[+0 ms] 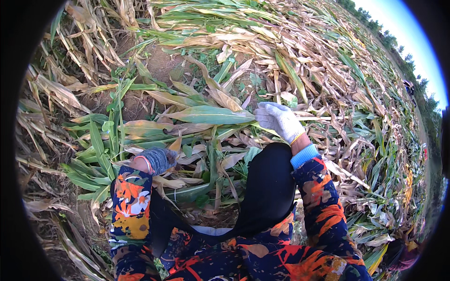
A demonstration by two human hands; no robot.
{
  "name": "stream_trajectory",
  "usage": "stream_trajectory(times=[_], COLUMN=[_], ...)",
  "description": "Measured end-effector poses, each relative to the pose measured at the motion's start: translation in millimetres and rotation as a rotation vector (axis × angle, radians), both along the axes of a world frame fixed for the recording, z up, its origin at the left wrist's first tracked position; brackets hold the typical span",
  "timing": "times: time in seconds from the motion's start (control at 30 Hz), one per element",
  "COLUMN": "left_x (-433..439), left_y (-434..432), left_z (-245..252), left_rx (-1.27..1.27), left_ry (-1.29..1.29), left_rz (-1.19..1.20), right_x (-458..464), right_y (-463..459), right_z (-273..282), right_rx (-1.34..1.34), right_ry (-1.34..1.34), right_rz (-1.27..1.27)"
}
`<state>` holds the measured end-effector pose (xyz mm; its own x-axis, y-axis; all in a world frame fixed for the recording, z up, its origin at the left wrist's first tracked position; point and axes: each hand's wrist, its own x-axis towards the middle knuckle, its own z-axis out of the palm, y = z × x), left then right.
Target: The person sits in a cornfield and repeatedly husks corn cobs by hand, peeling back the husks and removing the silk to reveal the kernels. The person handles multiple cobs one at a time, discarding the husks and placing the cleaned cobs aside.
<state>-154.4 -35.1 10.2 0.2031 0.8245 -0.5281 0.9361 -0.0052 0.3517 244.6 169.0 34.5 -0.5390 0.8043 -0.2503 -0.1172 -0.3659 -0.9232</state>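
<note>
My right hand (277, 119), in a white knit glove, is above my bent knee with its fingers curled. A broad green corn leaf (214, 115) runs into these fingers from the left, and a pale stalk (320, 118) shows on the hand's other side. Lower left is my left hand (157, 161) in a mottled grey-blue glove, turned palm down among corn stalks. Its fingers are mostly hidden, so what it holds cannot be told. Cut corn stalks with green and dry leaves (200, 140) lie crosswise in front of me.
Thick rows of dry corn stalks (316, 66) cover the ground ahead and to the right. More stalks (52, 95) stand or lean at left. Bare soil (161, 65) shows between them. My black-clad knee (270, 175) rises between my arms. A dark reddish object (404, 254) sits at lower right.
</note>
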Motion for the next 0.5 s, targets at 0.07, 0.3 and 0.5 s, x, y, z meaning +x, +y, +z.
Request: stream_trajectory(times=[0.07,0.3,0.5], left_x=[-6.8,-3.3,-9.5], left_y=[-2.2,3.3,6.7], left_z=[-12.4,-8.5,-26.6], left_rx=[-0.008,0.082,0.056], left_ry=[0.101,0.087,-0.001], left_rz=[-0.069,-0.074,0.034], right_x=[14.4,77.5,60.0], right_y=[21.4,70.2,85.9], right_z=[-26.7,-159.6,-227.9], right_rx=[-0.045,0.289,0.841], right_ry=[-0.082,-0.829,-1.153], right_rz=[-0.058,-0.011,-0.052])
